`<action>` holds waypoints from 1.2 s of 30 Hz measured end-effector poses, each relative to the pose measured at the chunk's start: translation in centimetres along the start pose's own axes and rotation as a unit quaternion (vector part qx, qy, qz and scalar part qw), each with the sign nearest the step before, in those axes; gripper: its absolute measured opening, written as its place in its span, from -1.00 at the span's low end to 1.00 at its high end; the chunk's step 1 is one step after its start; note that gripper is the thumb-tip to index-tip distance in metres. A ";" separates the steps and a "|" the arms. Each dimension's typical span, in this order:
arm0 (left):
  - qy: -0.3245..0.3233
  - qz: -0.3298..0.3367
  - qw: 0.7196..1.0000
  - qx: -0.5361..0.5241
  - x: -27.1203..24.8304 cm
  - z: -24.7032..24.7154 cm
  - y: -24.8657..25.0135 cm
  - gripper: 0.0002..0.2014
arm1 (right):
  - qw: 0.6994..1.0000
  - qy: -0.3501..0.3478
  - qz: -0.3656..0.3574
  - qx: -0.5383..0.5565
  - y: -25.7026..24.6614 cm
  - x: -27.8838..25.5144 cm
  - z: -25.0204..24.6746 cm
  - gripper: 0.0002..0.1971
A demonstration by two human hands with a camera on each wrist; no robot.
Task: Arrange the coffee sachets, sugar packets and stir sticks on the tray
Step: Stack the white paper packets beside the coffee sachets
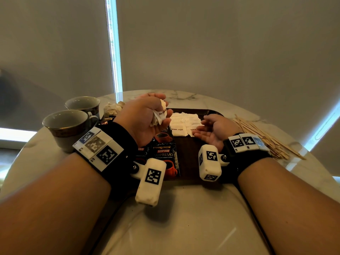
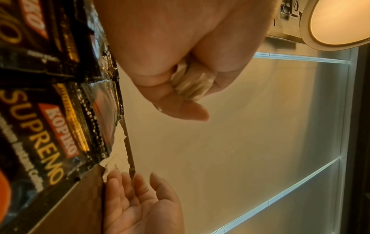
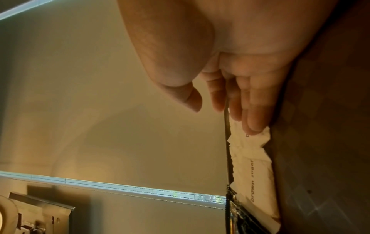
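Observation:
A dark tray (image 1: 191, 150) lies on the marble table. Black Kopiko coffee sachets (image 1: 165, 157) sit on its left side, and white brown-sugar packets (image 1: 179, 126) are laid in rows at its back middle. My left hand (image 1: 147, 116) hovers above the tray's left and grips a bunch of white sugar packets (image 1: 161, 113), seen between the curled fingers (image 2: 190, 85) in the left wrist view. My right hand (image 1: 207, 127) lies palm up with straight fingers whose tips (image 3: 252, 120) touch a sugar packet (image 3: 256, 172) on the tray. Wooden stir sticks (image 1: 265, 138) lie heaped right of the tray.
Two grey cups (image 1: 70, 126) stand on the table at the left. Crumpled packets (image 1: 113, 108) and another coffee sachet (image 1: 104, 123) lie behind and beside them. The table's near part (image 1: 184, 218) is bare marble.

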State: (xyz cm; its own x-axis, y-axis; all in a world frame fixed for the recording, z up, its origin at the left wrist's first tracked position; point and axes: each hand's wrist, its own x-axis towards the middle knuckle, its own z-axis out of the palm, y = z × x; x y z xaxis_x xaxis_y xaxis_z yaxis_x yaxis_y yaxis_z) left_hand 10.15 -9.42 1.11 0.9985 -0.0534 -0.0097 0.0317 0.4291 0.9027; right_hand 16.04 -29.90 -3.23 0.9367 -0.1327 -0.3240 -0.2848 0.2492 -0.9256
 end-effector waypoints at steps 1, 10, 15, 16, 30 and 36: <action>-0.001 0.000 1.000 0.000 0.0 0.0 0.0 -0.67 | 1.000 -0.001 0.000 -0.001 0.0 0.0 0.0 -0.80; -0.022 -0.031 0.999 -0.030 -0.3 0.3 -0.1 -0.73 | 0.999 -0.003 -0.033 0.012 0.1 0.0 0.0 -0.80; -0.073 -0.057 0.995 -0.032 -0.7 0.6 -0.1 -0.67 | 0.993 -0.025 -0.116 0.029 -0.9 -1.6 0.4 -0.81; -0.082 -0.059 0.994 -0.032 -0.8 0.6 0.0 -0.68 | 0.989 -0.041 -0.139 0.021 -1.2 -2.2 0.6 -0.81; -0.184 -0.032 0.976 -0.110 0.0 0.3 -0.8 -0.39 | 0.937 -0.287 -0.152 -0.132 -2.0 -8.4 3.5 -0.69; -0.195 -0.029 0.979 -0.050 -0.9 0.8 -0.7 -0.70 | 0.947 -0.274 -0.152 -0.073 -2.0 -8.4 3.7 -0.69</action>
State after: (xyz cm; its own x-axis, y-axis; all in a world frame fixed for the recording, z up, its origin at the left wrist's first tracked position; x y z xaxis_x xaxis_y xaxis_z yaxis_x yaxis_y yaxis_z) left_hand 9.22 -10.35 0.81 0.9028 -0.4122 0.1226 0.1115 0.4998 0.8590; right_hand 9.53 -25.68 2.02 0.9338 0.3501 0.0743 0.0266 0.1389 -0.9899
